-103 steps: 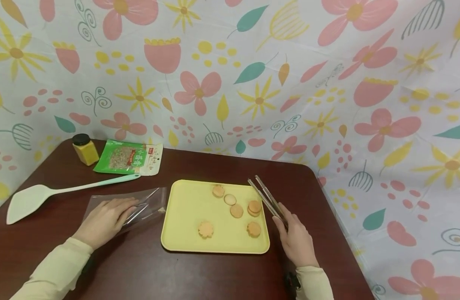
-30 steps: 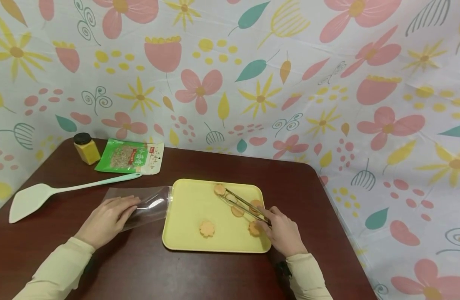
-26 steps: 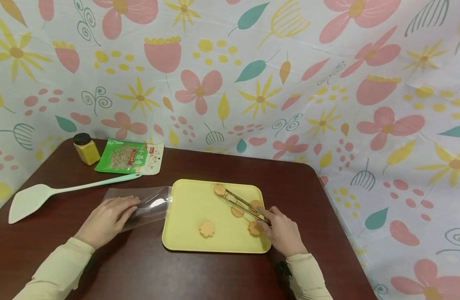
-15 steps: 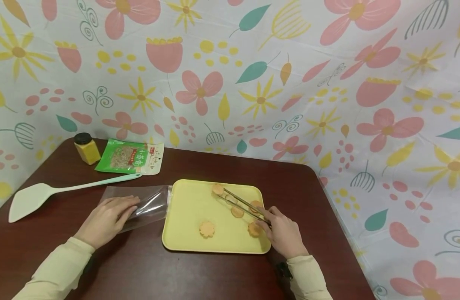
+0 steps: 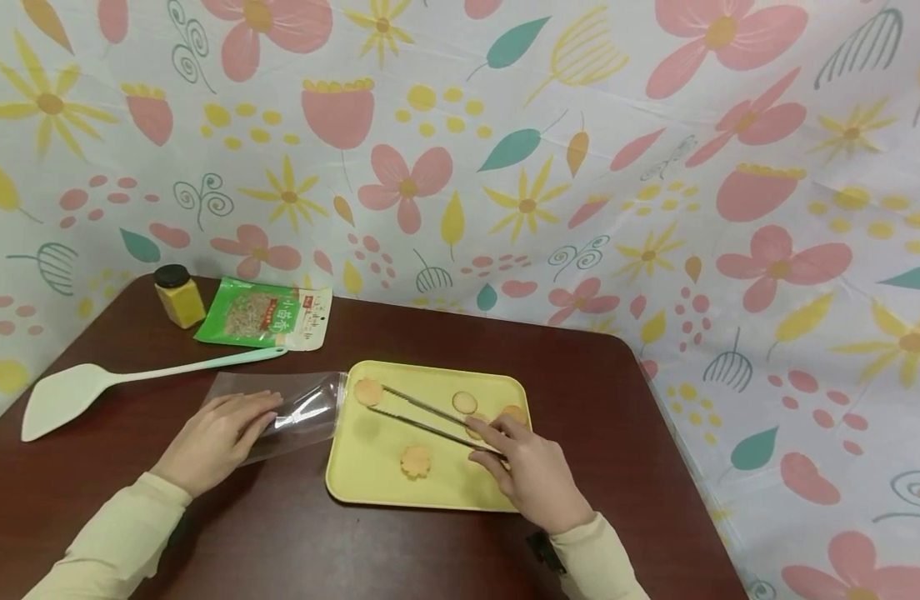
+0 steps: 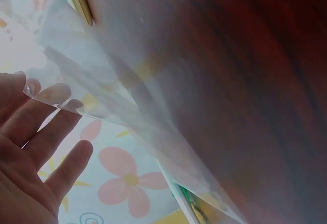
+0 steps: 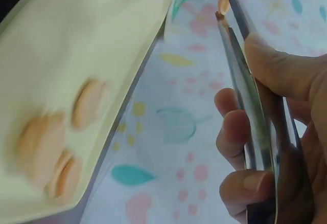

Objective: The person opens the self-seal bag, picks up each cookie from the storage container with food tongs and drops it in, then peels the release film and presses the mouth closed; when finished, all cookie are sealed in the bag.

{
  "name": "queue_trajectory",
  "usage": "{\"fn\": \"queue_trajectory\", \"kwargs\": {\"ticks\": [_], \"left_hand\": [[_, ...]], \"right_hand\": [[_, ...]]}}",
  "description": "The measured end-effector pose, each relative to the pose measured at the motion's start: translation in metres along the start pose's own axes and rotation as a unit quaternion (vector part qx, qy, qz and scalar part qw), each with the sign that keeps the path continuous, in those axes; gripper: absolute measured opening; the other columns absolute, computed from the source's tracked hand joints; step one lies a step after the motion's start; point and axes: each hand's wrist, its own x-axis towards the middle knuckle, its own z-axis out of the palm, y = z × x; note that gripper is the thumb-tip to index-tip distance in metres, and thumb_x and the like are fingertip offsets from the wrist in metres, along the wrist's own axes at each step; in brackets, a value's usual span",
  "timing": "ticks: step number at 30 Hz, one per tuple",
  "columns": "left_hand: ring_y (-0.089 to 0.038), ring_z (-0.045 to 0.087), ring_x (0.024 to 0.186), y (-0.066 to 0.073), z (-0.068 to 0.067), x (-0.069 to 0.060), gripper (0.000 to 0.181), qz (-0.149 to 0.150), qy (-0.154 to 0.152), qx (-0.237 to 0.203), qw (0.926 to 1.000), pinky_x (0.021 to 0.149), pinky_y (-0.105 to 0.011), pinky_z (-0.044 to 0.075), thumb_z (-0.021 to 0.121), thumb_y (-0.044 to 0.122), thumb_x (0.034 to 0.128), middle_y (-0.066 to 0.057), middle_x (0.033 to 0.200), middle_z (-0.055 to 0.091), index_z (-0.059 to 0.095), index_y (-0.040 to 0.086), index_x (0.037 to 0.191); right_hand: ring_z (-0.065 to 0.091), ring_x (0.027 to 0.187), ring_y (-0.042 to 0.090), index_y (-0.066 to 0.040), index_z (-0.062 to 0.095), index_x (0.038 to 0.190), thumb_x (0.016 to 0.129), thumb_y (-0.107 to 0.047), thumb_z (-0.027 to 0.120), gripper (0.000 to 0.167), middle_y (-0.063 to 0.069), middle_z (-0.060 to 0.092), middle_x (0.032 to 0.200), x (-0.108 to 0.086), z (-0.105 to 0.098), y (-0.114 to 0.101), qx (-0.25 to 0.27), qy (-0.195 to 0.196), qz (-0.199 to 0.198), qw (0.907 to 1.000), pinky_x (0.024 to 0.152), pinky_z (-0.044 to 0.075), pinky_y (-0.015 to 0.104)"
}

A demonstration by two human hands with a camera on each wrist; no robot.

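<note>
My right hand [image 5: 541, 477] grips metal tongs [image 5: 430, 425] over the tray. Their tips pinch a round cookie [image 5: 368, 392] above the tray's left end, close to the mouth of a clear plastic bag [image 5: 302, 408]. In the right wrist view, the fingers and thumb wrap the tongs [image 7: 250, 96]. My left hand [image 5: 223, 437] holds the bag; the left wrist view has its thumb and fingertips pinching the edge of the clear film [image 6: 97, 70]. On the yellow tray [image 5: 377, 487] lie a flower-shaped cookie [image 5: 415, 462] and several other cookies, some partly hidden by my right hand.
At the left lies a pale spatula [image 5: 70, 400]. Behind it stand a yellow jar [image 5: 180, 302] with a black lid and a green food packet [image 5: 242, 315]. A floral cloth [image 5: 460, 150] hangs behind the dark table [image 5: 580, 375].
The tongs came in from the right of the tray, took the cookie near its back edge and carried it left toward the bag. My left hand keeps its place, the bag's mouth now at the tray.
</note>
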Motion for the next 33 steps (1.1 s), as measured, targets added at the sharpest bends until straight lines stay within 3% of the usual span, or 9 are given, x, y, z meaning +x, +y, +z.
{"fn": "queue_trajectory", "kwargs": {"ticks": [5, 13, 18, 24, 33], "left_hand": [[-0.034, 0.064, 0.102, 0.001, 0.0, 0.001, 0.031, -0.001, -0.003, 0.001, 1.0, 0.091, -0.054, 0.047, 0.075, 0.007, 0.0825, -0.014, 0.113, 0.069, 0.071, 0.005, 0.113], [-0.033, 0.063, 0.107, 0.003, 0.001, 0.0, 0.033, 0.004, -0.005, -0.012, 0.9999, 0.093, -0.054, 0.046, 0.075, 0.006, 0.0821, -0.013, 0.117, 0.068, 0.071, 0.005, 0.115], [-0.032, 0.061, 0.112, 0.005, 0.001, 0.001, 0.035, 0.025, -0.006, -0.025, 0.9994, 0.094, -0.051, 0.045, 0.077, 0.006, 0.0796, -0.01, 0.12, 0.067, 0.072, 0.007, 0.114], [-0.033, 0.058, 0.117, 0.006, 0.0, 0.0, 0.035, 0.036, -0.02, -0.037, 0.9985, 0.095, -0.051, 0.044, 0.077, 0.005, 0.0793, -0.009, 0.127, 0.064, 0.073, 0.009, 0.114], [-0.034, 0.058, 0.118, 0.008, -0.002, 0.0, 0.039, 0.005, -0.043, -0.062, 0.9971, 0.093, -0.057, 0.046, 0.074, 0.006, 0.0845, -0.011, 0.133, 0.06, 0.069, 0.011, 0.123]], "right_hand": [[0.047, 0.059, 0.001, -0.021, 0.067, 0.125, 0.085, -0.029, 0.076, 0.041, -0.006, 0.056, 0.091, 0.018, 0.011, -0.016, -0.032, -0.011, -0.05, 0.9982, 0.042, 0.035, 0.013], [0.051, 0.063, 0.004, -0.025, 0.066, 0.126, 0.089, -0.034, 0.072, 0.038, -0.007, 0.056, 0.087, 0.047, 0.034, -0.035, -0.057, -0.062, -0.078, 0.9933, 0.044, 0.037, 0.016], [0.051, 0.063, 0.003, -0.026, 0.066, 0.126, 0.09, -0.036, 0.071, 0.038, -0.007, 0.056, 0.087, 0.065, 0.042, -0.046, -0.069, -0.071, -0.088, 0.9913, 0.04, 0.03, 0.014], [0.053, 0.066, 0.003, -0.024, 0.066, 0.128, 0.091, -0.035, 0.07, 0.039, -0.006, 0.056, 0.088, 0.08, 0.046, -0.056, -0.055, -0.075, -0.098, 0.9908, 0.041, 0.033, 0.015], [0.053, 0.065, 0.004, -0.027, 0.065, 0.128, 0.092, -0.038, 0.068, 0.039, -0.007, 0.056, 0.086, 0.089, 0.053, -0.065, -0.069, -0.08, -0.088, 0.9905, 0.04, 0.036, 0.017]]}}
